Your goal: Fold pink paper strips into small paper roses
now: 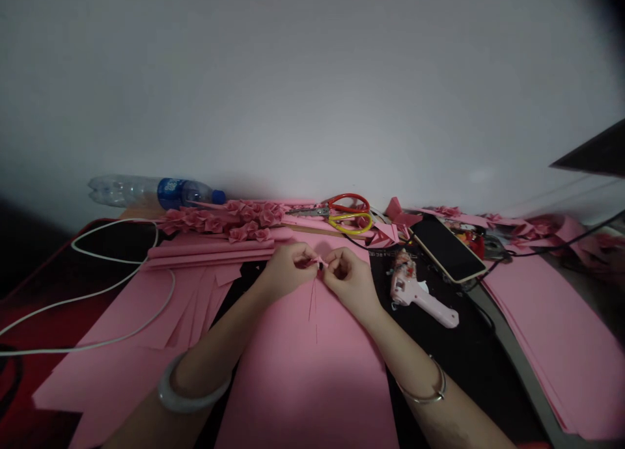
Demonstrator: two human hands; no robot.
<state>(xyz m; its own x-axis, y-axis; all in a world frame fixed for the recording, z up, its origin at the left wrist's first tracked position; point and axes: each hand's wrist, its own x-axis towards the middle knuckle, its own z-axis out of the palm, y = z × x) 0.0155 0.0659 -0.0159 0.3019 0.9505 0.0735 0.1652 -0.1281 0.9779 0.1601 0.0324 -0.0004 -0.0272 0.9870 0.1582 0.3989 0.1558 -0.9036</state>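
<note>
My left hand (293, 267) and my right hand (347, 276) meet over a large pink paper sheet (312, 384). Between them is a small folded piece of pink paper (319, 260), pinched at both sides by thumbs and fingers. Its exact shape is partly covered by my fingertips. Thin dark lines (311, 302), like thread or wire, show below the fingers; whether they join the piece I cannot tell. To the right of my right hand lies a pale pink glue gun (424, 299), its nozzle end stained.
Pink paper flowers (254, 218), rolled pink paper (209, 257) and red-and-yellow-handled scissors (342, 211) lie along the wall. A plastic bottle (141, 190) rests on its side at left, near a white cable (112, 341). A phone (448, 248) and stacked pink sheets (561, 332) are at right.
</note>
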